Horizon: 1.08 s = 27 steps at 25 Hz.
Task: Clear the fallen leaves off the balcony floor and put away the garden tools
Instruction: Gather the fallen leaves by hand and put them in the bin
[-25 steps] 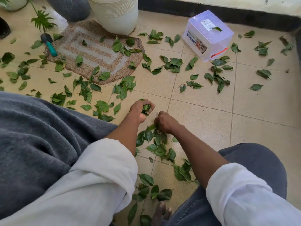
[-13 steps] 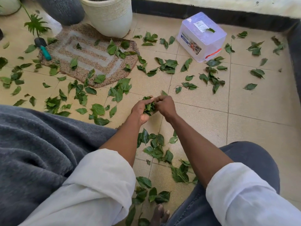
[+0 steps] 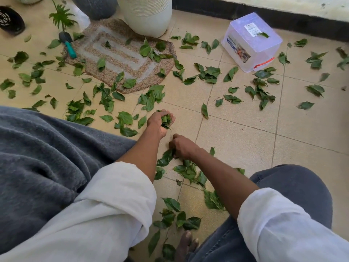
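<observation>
Green fallen leaves (image 3: 208,73) lie scattered over the beige tiled balcony floor (image 3: 245,133). My left hand (image 3: 159,121) is raised a little, its fingers curled round a bunch of gathered leaves (image 3: 166,120). My right hand (image 3: 182,147) is down on the floor just below it, fingers curled on a leaf (image 3: 166,157) at the top of a small pile (image 3: 188,170) between my knees. A small trowel with a teal handle (image 3: 70,49) lies at the left edge of a woven mat (image 3: 120,61).
A clear plastic box (image 3: 251,42) stands upside down at the back right with one leaf on it. A white ribbed pot (image 3: 147,15), a dark grey pot (image 3: 94,4) and a black plastic pot (image 3: 10,20) stand along the back. My bare toes (image 3: 186,242) show at the bottom.
My right hand has left the left hand and come back down to the pile near my knees. The left hand still holds its bunch, a little farther from me.
</observation>
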Each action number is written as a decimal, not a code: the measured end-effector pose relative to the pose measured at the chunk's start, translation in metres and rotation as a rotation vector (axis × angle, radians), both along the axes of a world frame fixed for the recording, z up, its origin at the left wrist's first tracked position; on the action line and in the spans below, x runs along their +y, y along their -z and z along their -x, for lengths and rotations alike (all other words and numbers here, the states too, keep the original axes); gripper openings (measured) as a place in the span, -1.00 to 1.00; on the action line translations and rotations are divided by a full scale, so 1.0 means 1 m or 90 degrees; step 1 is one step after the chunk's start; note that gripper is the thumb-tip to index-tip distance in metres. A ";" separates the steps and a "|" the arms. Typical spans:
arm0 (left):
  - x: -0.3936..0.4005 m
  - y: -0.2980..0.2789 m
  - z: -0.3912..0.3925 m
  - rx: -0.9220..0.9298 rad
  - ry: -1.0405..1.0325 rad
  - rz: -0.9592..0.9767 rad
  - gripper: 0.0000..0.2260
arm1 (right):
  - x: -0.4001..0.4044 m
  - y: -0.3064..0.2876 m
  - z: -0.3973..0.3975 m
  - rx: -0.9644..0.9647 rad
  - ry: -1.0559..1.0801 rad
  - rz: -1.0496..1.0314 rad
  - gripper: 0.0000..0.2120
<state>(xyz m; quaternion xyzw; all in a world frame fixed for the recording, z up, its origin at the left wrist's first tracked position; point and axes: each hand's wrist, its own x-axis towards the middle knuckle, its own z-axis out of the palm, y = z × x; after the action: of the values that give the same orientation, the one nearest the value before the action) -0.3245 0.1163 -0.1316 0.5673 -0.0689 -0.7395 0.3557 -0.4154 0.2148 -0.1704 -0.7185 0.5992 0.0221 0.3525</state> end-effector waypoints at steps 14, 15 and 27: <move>-0.006 -0.002 0.002 -0.003 -0.017 0.004 -0.81 | -0.051 -0.027 0.110 -0.002 0.653 -0.033 -0.85; -0.007 -0.001 0.003 -0.005 -0.017 0.003 -0.82 | -0.057 -0.030 0.115 0.000 0.641 -0.022 -0.95; -0.013 0.002 0.025 0.001 0.002 0.003 -0.84 | -0.063 -0.018 0.124 -0.002 0.674 -0.120 -0.86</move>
<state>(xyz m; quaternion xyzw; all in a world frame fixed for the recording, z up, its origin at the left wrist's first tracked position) -0.3490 0.1035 -0.1335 0.5660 -0.0711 -0.7401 0.3561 -0.5391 0.1520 -0.1527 -0.2835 0.8744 -0.1057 0.3794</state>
